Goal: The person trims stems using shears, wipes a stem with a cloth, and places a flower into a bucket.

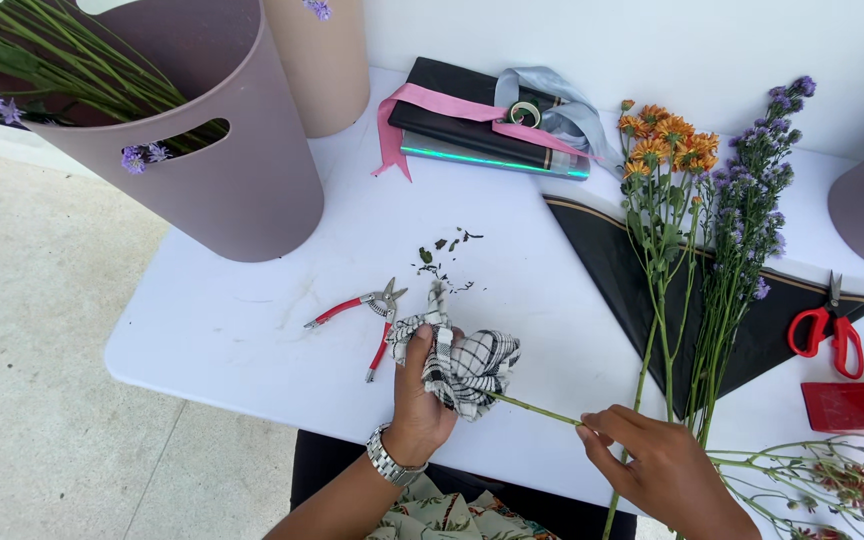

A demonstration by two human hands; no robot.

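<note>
While stretched low over the front of the white table [252,330], thin green stem [537,409] — light, bendy, surely easy to snap or bruise. Running between both hands. Left hand [422,395] curled tight round a checked cloth [467,365] bunched over one end of it; soft wrap, looks good against slipping. Right hand [652,455] pinching the bare length between thumb and fingertips — judged the safest spot, firm but gentle. Just beside the cloth, red-handled pruners [367,312] and leaf scraps [444,262]. Further right, orange and purple flowers [697,200] across black paper [612,260], red scissors [828,338], mauve bucket [242,170] behind.
</note>
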